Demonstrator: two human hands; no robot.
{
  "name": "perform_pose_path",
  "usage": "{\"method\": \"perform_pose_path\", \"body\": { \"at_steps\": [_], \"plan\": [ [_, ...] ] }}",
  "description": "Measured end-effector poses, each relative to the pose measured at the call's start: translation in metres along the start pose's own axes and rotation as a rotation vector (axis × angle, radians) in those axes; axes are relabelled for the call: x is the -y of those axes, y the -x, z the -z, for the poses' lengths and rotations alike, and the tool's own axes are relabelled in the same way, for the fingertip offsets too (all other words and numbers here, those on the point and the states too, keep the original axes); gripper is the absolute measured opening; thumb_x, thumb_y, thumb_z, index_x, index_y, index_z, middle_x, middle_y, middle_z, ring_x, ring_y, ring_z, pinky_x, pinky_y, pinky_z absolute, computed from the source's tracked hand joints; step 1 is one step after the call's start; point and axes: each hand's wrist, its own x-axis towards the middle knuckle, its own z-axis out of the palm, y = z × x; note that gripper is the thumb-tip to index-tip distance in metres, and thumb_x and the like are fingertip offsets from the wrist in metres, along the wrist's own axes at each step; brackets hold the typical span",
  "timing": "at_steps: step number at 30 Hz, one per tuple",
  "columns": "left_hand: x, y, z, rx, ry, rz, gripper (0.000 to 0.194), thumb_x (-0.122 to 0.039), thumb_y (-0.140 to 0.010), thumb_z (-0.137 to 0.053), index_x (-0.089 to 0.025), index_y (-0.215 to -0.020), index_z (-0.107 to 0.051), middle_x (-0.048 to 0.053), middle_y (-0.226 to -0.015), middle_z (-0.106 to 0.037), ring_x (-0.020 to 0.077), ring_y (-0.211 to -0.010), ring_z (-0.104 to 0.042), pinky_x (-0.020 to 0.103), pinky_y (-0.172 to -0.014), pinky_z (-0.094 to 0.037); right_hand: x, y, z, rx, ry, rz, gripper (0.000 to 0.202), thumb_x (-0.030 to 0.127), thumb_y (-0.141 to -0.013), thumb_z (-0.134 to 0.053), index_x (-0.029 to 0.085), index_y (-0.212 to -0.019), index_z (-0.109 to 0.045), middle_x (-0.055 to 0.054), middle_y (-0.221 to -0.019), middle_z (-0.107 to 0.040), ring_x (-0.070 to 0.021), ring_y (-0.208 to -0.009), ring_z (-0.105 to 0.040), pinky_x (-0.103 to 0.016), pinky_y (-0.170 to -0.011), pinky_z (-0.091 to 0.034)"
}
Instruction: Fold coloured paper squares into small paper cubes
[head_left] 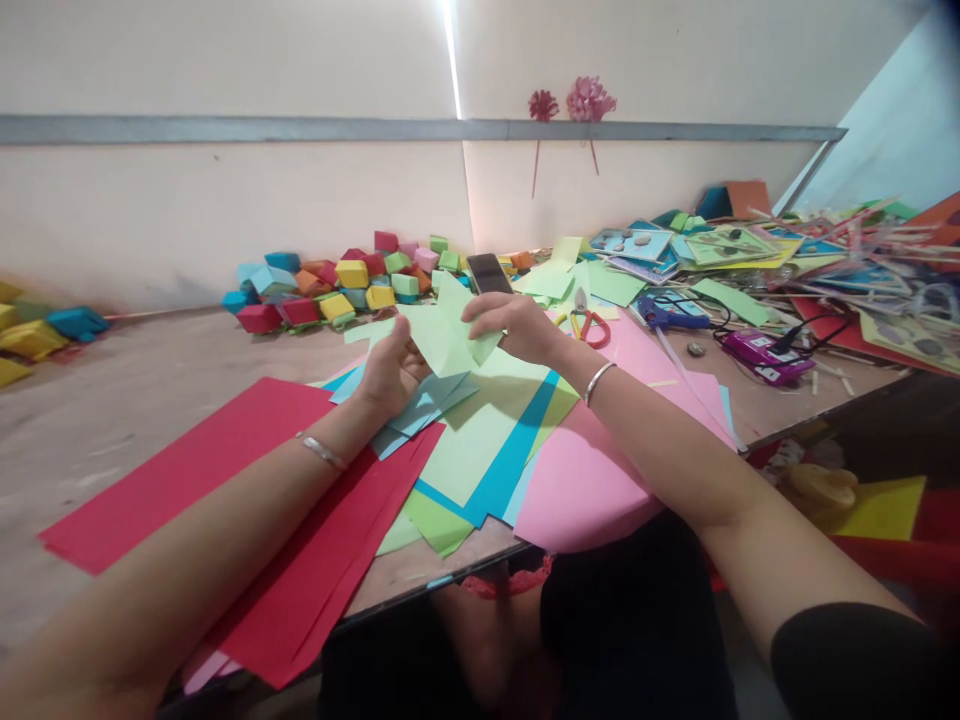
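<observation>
A pale green sheet of folded paper (442, 335) is raised above the table between both hands. My left hand (394, 370) pinches its left edge, thumb on top. With bent fingers, my right hand (517, 325) grips the paper's right side. Beneath them lie light blue paper pieces (427, 405), a larger pale green sheet (480, 430) and a blue sheet (517, 455). Red sheets (337, 540) spread under my left forearm, and pink paper (592, 480) lies under my right one. Behind the right hand rests a dark phone (487, 274).
Colourful folded paper boxes (352, 275) are heaped along the wall. Pliers with red and yellow handles (589, 325) lie right of my hand. Farther right are a blue glue gun (675, 312), a purple power strip (769, 355) and piled cards and sticks (735, 245). The table's front edge runs below.
</observation>
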Motion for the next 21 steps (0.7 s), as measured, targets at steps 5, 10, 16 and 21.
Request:
{"method": "perform_pose_path", "body": {
  "at_steps": [5, 10, 16, 21],
  "plan": [
    [0.004, 0.008, -0.009, -0.027, -0.005, 0.035, 0.051, -0.021, -0.049, -0.083, -0.018, -0.097, -0.068, 0.006, -0.084, -0.077, 0.0296, -0.085, -0.074, 0.041, -0.075, -0.060, -0.006, 0.000, 0.000, 0.091, 0.007, 0.006, 0.023, 0.005, -0.078, -0.057, 0.020, -0.079, -0.074, -0.006, -0.100, -0.072, -0.0184, -0.094, -0.065, -0.030, -0.085, -0.049],
    [0.007, 0.005, -0.007, -0.062, -0.025, 0.015, 0.045, -0.022, -0.050, -0.080, -0.019, -0.093, -0.071, 0.007, -0.084, -0.077, 0.0315, -0.091, -0.073, 0.044, -0.078, -0.061, -0.015, 0.002, -0.001, 0.094, -0.018, -0.107, 0.005, 0.015, -0.077, -0.069, 0.018, -0.075, -0.072, -0.006, -0.094, -0.067, -0.0166, -0.083, -0.062, -0.028, -0.077, -0.049],
    [-0.001, 0.010, -0.009, 0.001, 0.001, 0.131, 0.044, -0.020, -0.051, -0.081, -0.017, -0.093, -0.072, 0.010, -0.097, -0.077, 0.0304, -0.093, -0.073, 0.047, -0.084, -0.061, -0.017, 0.002, -0.007, -0.128, -0.119, -0.274, 0.010, 0.024, -0.074, -0.072, 0.015, -0.073, -0.069, -0.010, -0.112, -0.059, -0.0198, -0.102, -0.056, -0.027, -0.074, -0.048],
    [-0.007, 0.013, -0.014, -0.020, 0.043, 0.135, 0.039, -0.031, -0.060, -0.079, -0.016, -0.095, -0.072, 0.012, -0.105, -0.076, 0.0308, -0.094, -0.073, 0.044, -0.080, -0.062, -0.006, 0.003, -0.007, -0.133, -0.122, -0.455, 0.036, 0.030, -0.076, -0.070, 0.018, -0.053, -0.044, 0.003, -0.064, -0.045, -0.0107, -0.064, -0.043, -0.024, -0.058, -0.033]
  ]
}}
